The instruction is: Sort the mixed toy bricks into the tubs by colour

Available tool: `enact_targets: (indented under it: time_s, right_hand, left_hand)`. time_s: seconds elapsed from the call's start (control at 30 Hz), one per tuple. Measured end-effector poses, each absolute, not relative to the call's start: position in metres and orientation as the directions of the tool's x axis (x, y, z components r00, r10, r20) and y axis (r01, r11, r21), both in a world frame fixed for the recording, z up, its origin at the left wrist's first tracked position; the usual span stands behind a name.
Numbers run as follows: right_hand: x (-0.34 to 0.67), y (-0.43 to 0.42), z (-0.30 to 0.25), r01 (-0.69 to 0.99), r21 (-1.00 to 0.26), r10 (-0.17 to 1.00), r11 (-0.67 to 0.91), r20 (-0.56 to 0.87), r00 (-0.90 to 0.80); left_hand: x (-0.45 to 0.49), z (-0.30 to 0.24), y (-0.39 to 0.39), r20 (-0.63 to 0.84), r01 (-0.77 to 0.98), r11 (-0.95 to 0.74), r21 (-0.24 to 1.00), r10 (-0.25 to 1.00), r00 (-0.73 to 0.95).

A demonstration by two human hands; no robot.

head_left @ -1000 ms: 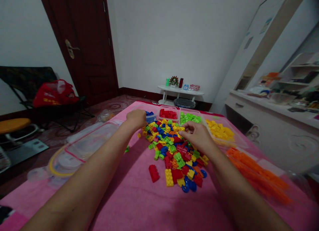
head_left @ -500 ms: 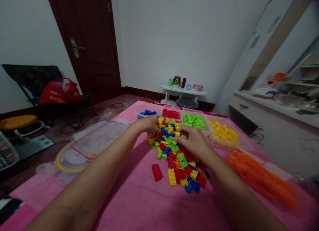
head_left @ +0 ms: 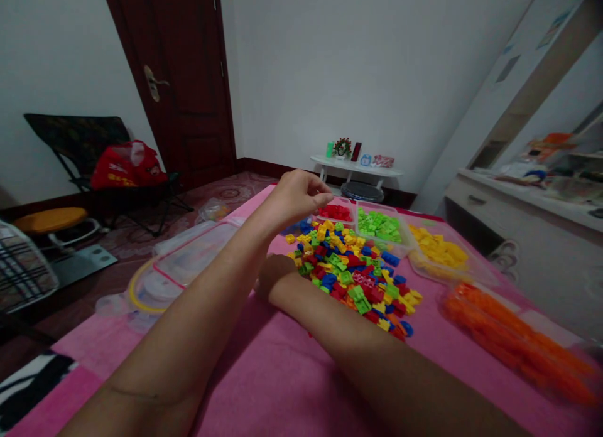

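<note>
My left hand is raised over the far side of the table, beside the tub of red bricks. Its fingers and thumb come together in a pinch; whatever they hold, if anything, I cannot make out. My right hand crosses beneath the left forearm, low at the left edge of a mixed pile of toy building bricks. Its fingers are hidden, so its grip does not show. The pile mixes red, yellow, green, blue and orange pieces. Behind my left wrist, the tub of blue bricks is mostly covered.
Tubs of green bricks and yellow bricks stand along the right rear. An orange-filled clear bag lies at the right. Clear lids are stacked at the left on the pink cloth. A white side table stands by the wall.
My left hand has risen from the pile toward the red tub. My right hand has swept left across the pile, under the left arm. The pile looks more spread out.
</note>
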State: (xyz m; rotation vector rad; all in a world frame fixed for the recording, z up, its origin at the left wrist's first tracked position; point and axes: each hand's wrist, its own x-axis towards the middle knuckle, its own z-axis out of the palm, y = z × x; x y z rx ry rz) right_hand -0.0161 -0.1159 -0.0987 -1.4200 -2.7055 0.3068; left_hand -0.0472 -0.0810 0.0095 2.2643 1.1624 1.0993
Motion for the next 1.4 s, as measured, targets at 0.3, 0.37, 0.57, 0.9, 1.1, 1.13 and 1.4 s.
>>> enact_targets:
  time_s: [0.3,0.37,0.57,0.9,1.1,1.13,1.4]
  right_hand:
    - [0.079,-0.124,-0.063,0.869,-0.229,0.891,0.439,0.230,-0.390]
    - [0.116,-0.118,-0.062,0.868,-0.286,0.897,0.405,0.308,-0.317]
    - [0.188,-0.108,-0.078,0.661,-0.720,0.964,0.212,0.264,-0.022]
    - [0.187,-0.107,-0.084,0.047,-0.996,0.993,0.072,0.076,0.094]
    - [0.172,-0.108,-0.087,-0.527,-0.841,0.993,-0.120,-0.112,-0.047]
    - [0.169,-0.109,-0.086,-0.590,-0.792,0.988,-0.156,-0.126,-0.093]
    - [0.160,-0.111,-0.092,-0.569,-0.816,0.994,-0.103,-0.063,-0.089]
  left_hand:
    - [-0.046,-0.002,-0.071,0.523,0.679,-0.562,0.473,0.799,0.297]
    - [-0.040,-0.014,-0.065,0.479,0.693,-0.560,0.453,0.809,0.340]
    - [-0.007,-0.063,-0.059,0.197,0.650,-0.699,0.297,0.711,0.675]
    - [0.010,-0.078,-0.065,0.301,0.749,-0.614,0.248,0.784,0.542]
    - [0.018,-0.068,-0.066,0.556,0.407,-0.677,0.613,0.736,0.387]
    - [0.020,-0.069,-0.068,0.558,0.369,-0.693,0.619,0.719,0.413]
    - [0.028,-0.079,-0.072,0.555,0.236,-0.779,0.582,0.591,0.585]
